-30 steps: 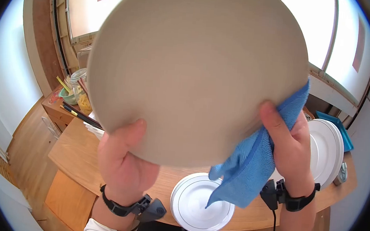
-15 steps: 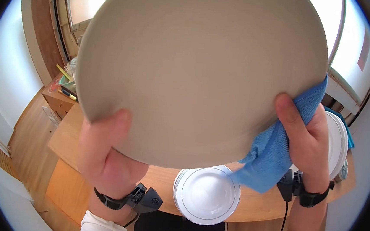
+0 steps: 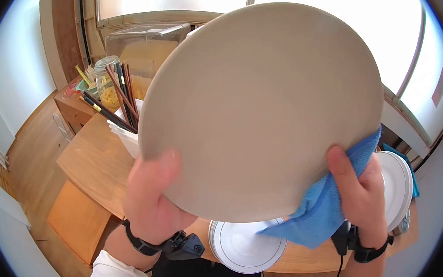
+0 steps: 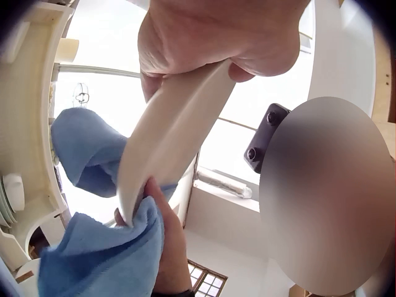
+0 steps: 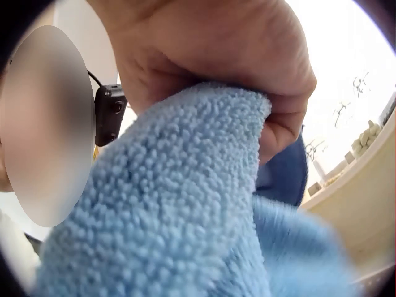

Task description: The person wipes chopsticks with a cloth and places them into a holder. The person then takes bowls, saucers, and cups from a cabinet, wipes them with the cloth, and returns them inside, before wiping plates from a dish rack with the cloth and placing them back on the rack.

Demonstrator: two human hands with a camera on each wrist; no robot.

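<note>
A large round beige plate (image 3: pixel 265 110) is held up tilted above the table, its broad plain face toward the head camera. My left hand (image 3: pixel 151 200) grips its lower left edge, thumb lying on the face. At the lower right edge my right hand (image 3: pixel 357 193) pinches the plate through a blue cloth (image 3: pixel 317 211), with the thumb on the face. The cloth (image 4: pixel 105 257) hangs in folds around the rim in the left wrist view. In the right wrist view the cloth (image 5: pixel 179 185) fills much of the picture below the hand. The fingers behind the plate are hidden in the head view.
White plates (image 3: pixel 246 250) are stacked at the table's near edge, below the held plate. More white plates (image 3: pixel 397 189) stand at the right by a blue tray (image 3: pixel 415 187). At the left are chopsticks (image 3: pixel 123 94) in a white holder (image 3: pixel 130 140) and a glass jar (image 3: pixel 106 80).
The plate rose and came closer, then moved lower and farther away, uncovering the chopsticks and jar. Both hands kept their grip, and the cloth stayed at the right edge.
</note>
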